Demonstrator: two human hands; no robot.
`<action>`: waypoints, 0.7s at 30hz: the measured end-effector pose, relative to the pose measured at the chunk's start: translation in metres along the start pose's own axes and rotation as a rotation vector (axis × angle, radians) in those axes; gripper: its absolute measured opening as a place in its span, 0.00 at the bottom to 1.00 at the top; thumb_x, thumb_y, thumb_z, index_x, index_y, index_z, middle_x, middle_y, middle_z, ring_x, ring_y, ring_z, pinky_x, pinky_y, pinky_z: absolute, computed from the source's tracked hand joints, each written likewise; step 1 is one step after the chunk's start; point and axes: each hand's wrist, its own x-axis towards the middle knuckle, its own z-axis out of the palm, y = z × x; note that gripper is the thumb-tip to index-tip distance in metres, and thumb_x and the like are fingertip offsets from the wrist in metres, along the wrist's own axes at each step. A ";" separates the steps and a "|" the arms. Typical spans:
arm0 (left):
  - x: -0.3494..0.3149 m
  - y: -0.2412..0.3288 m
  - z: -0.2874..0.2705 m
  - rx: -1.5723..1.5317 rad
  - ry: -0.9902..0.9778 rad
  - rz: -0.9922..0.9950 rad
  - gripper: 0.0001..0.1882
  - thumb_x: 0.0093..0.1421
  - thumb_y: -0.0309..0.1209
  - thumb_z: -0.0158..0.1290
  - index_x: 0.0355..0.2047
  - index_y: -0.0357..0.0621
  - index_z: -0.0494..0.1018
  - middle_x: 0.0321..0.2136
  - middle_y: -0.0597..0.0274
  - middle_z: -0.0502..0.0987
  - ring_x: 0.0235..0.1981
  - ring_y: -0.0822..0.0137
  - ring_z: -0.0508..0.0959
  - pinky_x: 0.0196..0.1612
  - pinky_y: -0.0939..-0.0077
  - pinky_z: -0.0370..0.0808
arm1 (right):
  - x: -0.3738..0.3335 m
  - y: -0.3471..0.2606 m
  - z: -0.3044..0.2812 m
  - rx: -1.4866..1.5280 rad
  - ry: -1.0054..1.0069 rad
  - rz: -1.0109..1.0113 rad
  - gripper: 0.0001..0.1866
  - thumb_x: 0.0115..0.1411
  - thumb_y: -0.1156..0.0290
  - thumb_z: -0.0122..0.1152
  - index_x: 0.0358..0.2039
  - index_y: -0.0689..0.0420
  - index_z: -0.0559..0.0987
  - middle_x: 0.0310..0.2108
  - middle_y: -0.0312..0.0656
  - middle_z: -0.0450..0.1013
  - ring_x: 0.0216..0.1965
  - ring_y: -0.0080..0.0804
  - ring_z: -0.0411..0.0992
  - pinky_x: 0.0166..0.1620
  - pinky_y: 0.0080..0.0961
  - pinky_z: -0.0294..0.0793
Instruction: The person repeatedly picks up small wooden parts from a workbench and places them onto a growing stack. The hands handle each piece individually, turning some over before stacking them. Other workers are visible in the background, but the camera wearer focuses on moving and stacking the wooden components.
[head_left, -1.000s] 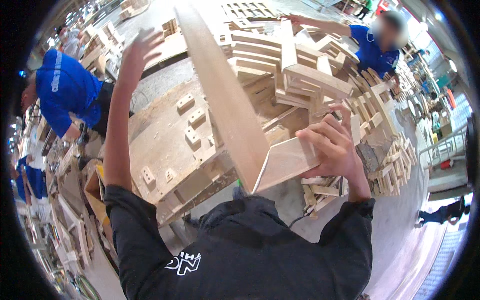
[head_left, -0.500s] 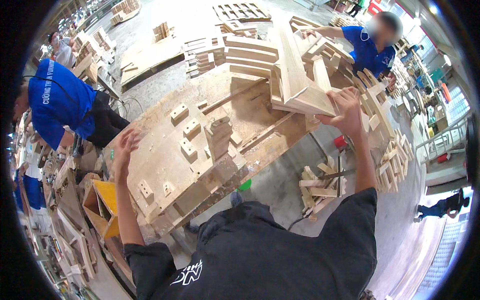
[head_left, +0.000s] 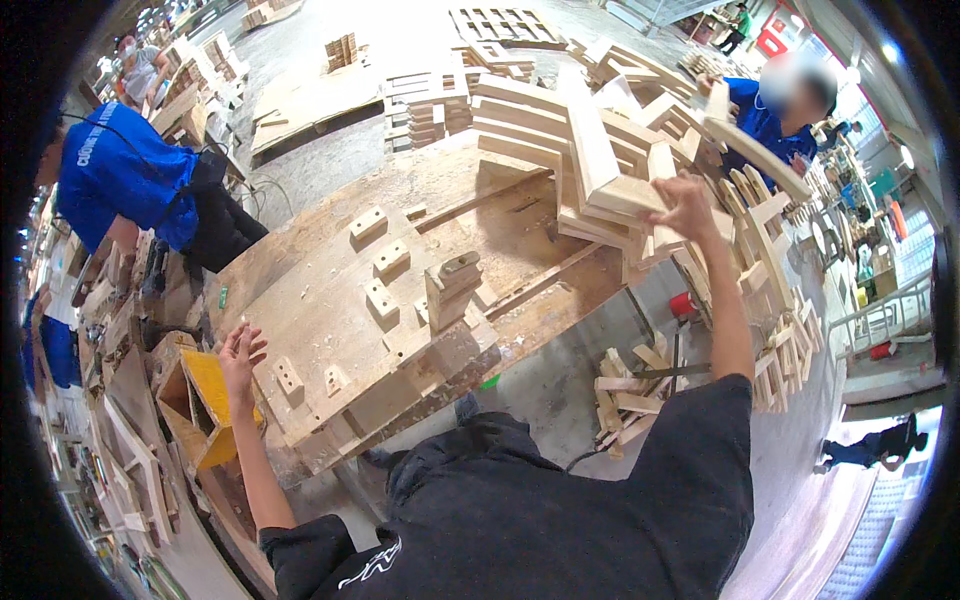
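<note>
My right hand point(head_left: 690, 207) is at the near end of a pale wooden frame point(head_left: 597, 150), thumb and fingers apart; whether they still touch it I cannot tell. The frame rests on a stack of similar wooden frames point(head_left: 515, 120) at the far right of the workbench. My left hand point(head_left: 241, 358) is raised at the bench's left edge, its fingers loosely bent and apart, with no held thing visible. Beside it, small wooden blocks with holes point(head_left: 288, 380) are fixed on a board point(head_left: 320, 290). A taller wooden block point(head_left: 452, 290) stands near the board's right edge.
A yellow-sided wooden box point(head_left: 215, 400) stands left of the workbench point(head_left: 545, 290). Loose wood pieces point(head_left: 640, 390) lie low on the right. One person in blue point(head_left: 770, 120) handles wood at the far right; another point(head_left: 130, 170) bends over at the left.
The frame at my right hand has settled lower onto the stack, and that hand's grip has loosened. My left hand has dropped toward the bench's near left edge.
</note>
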 end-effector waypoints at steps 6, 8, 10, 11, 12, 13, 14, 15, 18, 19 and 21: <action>-0.008 -0.016 0.001 -0.023 0.005 -0.047 0.22 0.65 0.41 0.52 0.55 0.41 0.69 0.43 0.58 0.79 0.38 0.69 0.80 0.38 0.77 0.76 | 0.045 0.031 0.002 -0.038 -0.164 0.256 0.35 0.35 0.48 0.78 0.45 0.51 0.83 0.43 0.47 0.79 0.44 0.37 0.76 0.50 0.33 0.74; -0.017 -0.030 -0.001 -0.033 0.010 -0.077 0.22 0.65 0.41 0.52 0.55 0.41 0.69 0.43 0.58 0.79 0.37 0.69 0.79 0.38 0.78 0.76 | 0.047 0.037 -0.007 -0.090 -0.281 0.311 0.35 0.37 0.46 0.77 0.46 0.49 0.83 0.44 0.48 0.78 0.47 0.38 0.75 0.51 0.34 0.73; -0.036 -0.051 -0.024 -0.047 0.086 -0.115 0.21 0.66 0.40 0.52 0.54 0.41 0.69 0.43 0.58 0.79 0.37 0.70 0.79 0.37 0.79 0.76 | 0.058 0.021 -0.013 -0.095 -0.108 0.239 0.39 0.38 0.40 0.74 0.48 0.48 0.81 0.46 0.47 0.77 0.48 0.41 0.75 0.53 0.38 0.72; -0.046 -0.064 -0.031 -0.065 0.122 -0.141 0.21 0.66 0.39 0.51 0.54 0.41 0.69 0.43 0.58 0.79 0.37 0.70 0.79 0.37 0.80 0.76 | 0.063 0.010 -0.019 -0.106 -0.025 0.197 0.40 0.38 0.36 0.73 0.49 0.48 0.80 0.48 0.47 0.76 0.48 0.42 0.75 0.55 0.40 0.71; -0.053 -0.079 -0.031 -0.085 0.150 -0.178 0.19 0.67 0.38 0.50 0.54 0.41 0.69 0.42 0.59 0.79 0.37 0.71 0.79 0.36 0.81 0.75 | 0.066 0.004 -0.035 -0.224 0.095 0.059 0.39 0.43 0.38 0.71 0.50 0.51 0.79 0.47 0.48 0.76 0.50 0.45 0.74 0.56 0.41 0.69; -0.074 -0.091 -0.044 -0.132 0.195 -0.184 0.19 0.66 0.37 0.51 0.54 0.41 0.69 0.42 0.59 0.79 0.36 0.70 0.79 0.36 0.81 0.75 | 0.086 -0.031 -0.027 -0.081 0.060 0.002 0.36 0.48 0.41 0.69 0.49 0.55 0.79 0.49 0.49 0.75 0.52 0.47 0.72 0.56 0.40 0.68; -0.085 -0.110 -0.054 -0.213 0.238 -0.166 0.19 0.66 0.37 0.51 0.54 0.42 0.68 0.42 0.59 0.79 0.36 0.70 0.79 0.35 0.82 0.75 | 0.096 -0.053 -0.035 -0.082 0.145 -0.177 0.28 0.52 0.54 0.69 0.50 0.57 0.78 0.49 0.51 0.75 0.53 0.45 0.70 0.59 0.39 0.64; -0.119 -0.119 -0.081 -0.250 0.348 -0.166 0.20 0.66 0.37 0.51 0.54 0.42 0.68 0.42 0.60 0.79 0.35 0.70 0.79 0.35 0.82 0.75 | 0.102 -0.099 -0.033 0.031 0.136 -0.238 0.26 0.52 0.63 0.68 0.52 0.56 0.77 0.51 0.49 0.74 0.54 0.44 0.69 0.60 0.39 0.62; -0.152 -0.126 -0.060 0.271 0.554 -0.079 0.16 0.64 0.39 0.53 0.32 0.38 0.79 0.26 0.59 0.80 0.28 0.72 0.75 0.32 0.71 0.72 | 0.078 -0.222 -0.077 0.069 0.133 -0.564 0.25 0.50 0.59 0.69 0.47 0.58 0.78 0.46 0.46 0.75 0.50 0.47 0.71 0.58 0.44 0.65; -0.151 -0.125 -0.050 0.288 0.562 -0.136 0.17 0.64 0.40 0.53 0.31 0.36 0.79 0.25 0.60 0.79 0.27 0.70 0.76 0.33 0.70 0.73 | 0.075 -0.265 -0.096 -0.008 0.125 -0.758 0.26 0.50 0.55 0.70 0.44 0.60 0.78 0.44 0.46 0.75 0.48 0.48 0.71 0.57 0.47 0.66; -0.162 -0.146 -0.056 0.122 0.636 0.111 0.17 0.62 0.40 0.56 0.30 0.35 0.78 0.22 0.58 0.79 0.25 0.71 0.75 0.31 0.72 0.72 | 0.066 -0.383 -0.110 0.029 0.095 -1.143 0.37 0.46 0.34 0.63 0.37 0.59 0.78 0.36 0.43 0.74 0.42 0.47 0.73 0.53 0.53 0.67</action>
